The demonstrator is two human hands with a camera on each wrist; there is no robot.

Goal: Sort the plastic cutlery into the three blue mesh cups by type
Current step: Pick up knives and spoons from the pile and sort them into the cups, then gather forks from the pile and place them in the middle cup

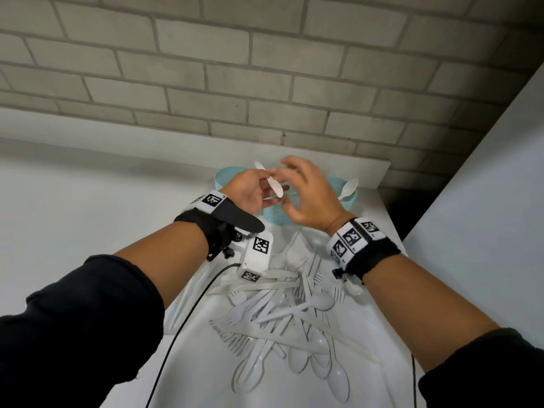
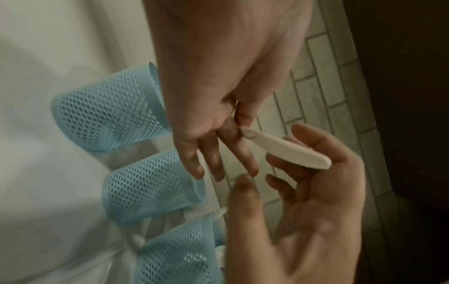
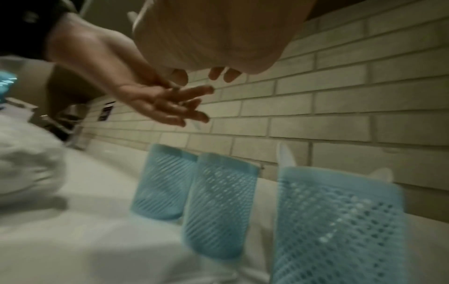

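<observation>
While hidden from head view, third cup point(image 2: 179, 255) visible, left hand point(image 1: 250, 191) pinching knife point(image 1: 272, 184)

White table point(image 1: 379, 231) with three blue mesh cups point(image 1: 275, 214), cutlery heap point(image 1: 288, 313).

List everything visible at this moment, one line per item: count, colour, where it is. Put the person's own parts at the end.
Mesh cups: three, light blue, in a row on the table's far end near the wall.
Spoon in cup: one, white, standing in the rightmost cup.
Held utensil: one, white, above the cups in the left hand; type unclear.
Cutlery pile: many pieces, white forks, spoons and knives, loose on the table nearer the person.
Table: one, white.
Brick wall: pale grey, behind the table.
Left hand: pinches the held utensil.
Right hand: fingers spread beside the utensil, holding nothing.
Wrist bands: two, black with white markers.
</observation>
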